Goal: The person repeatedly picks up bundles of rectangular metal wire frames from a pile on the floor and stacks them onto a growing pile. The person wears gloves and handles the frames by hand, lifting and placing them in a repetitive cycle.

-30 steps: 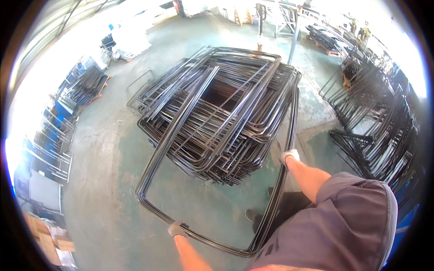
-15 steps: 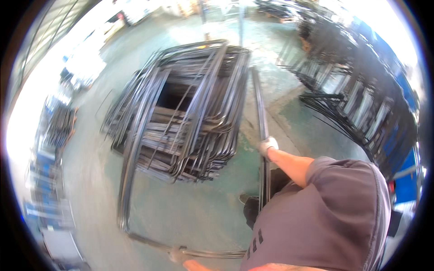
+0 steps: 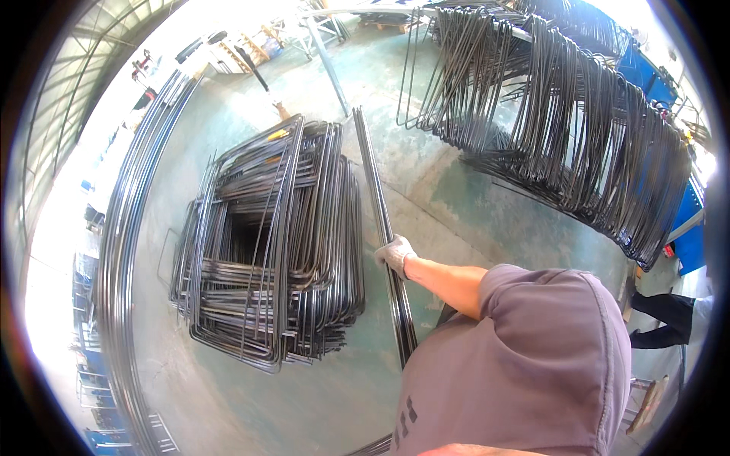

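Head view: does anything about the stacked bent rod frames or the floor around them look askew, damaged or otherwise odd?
The floor stack of bent rod frames is untidy: frames sit skewed, corners not lined up. The right hand, gloved, holds a bundle of rods lifted beside it. No visible damage or spill on the floor.

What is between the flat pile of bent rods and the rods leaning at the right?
In the head view, the right hand holds a rod frame there, above bare floor.

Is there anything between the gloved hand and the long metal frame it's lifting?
No. The right hand, in a white glove, is wrapped straight around the dark bent steel rod frame, with nothing in between. The flat pile of bent steel rod frames lies apart on the green concrete floor.
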`<state>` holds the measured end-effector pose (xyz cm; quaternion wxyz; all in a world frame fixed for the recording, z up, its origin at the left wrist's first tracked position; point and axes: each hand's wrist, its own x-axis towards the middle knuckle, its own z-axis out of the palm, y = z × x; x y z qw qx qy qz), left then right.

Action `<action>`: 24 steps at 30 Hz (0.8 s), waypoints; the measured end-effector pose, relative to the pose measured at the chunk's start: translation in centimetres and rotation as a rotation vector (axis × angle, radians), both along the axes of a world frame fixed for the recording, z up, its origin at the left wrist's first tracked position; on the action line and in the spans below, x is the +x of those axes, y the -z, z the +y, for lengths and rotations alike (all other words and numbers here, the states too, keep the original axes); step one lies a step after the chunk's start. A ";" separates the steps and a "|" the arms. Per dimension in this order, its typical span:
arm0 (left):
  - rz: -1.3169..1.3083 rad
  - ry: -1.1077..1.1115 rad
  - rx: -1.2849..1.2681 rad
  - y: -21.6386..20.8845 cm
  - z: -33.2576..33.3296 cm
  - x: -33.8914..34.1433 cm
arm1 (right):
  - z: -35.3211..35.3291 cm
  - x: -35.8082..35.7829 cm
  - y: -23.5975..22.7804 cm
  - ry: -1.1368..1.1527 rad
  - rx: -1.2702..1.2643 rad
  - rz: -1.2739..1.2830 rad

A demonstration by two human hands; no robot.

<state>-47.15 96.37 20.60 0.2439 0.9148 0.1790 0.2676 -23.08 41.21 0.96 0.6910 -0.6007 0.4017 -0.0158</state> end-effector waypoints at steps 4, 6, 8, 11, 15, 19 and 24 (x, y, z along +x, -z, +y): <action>0.002 0.177 0.384 -5.9 -8.8 0.4 | -7.1 3.2 0.3 0.091 0.122 -0.109; 0.005 0.235 0.523 -7.9 -12.9 0.5 | -10.8 5.1 -0.6 0.087 0.162 -0.120; 0.004 0.278 0.615 -9.3 -16.2 1.2 | -14.2 7.1 -1.0 0.056 0.165 -0.111; -0.013 0.274 0.610 -9.7 -19.4 4.3 | -18.9 9.7 -1.7 0.052 0.238 -0.103; -0.164 0.143 0.237 -7.3 -20.0 11.4 | -23.4 15.3 -0.7 0.116 0.181 -0.242; -0.496 0.463 -0.803 -10.1 -29.0 20.5 | -27.1 24.0 5.2 -0.020 0.202 -0.281; -0.429 0.727 -0.893 -12.5 -35.9 33.9 | -33.1 30.0 -0.2 0.306 0.619 -0.236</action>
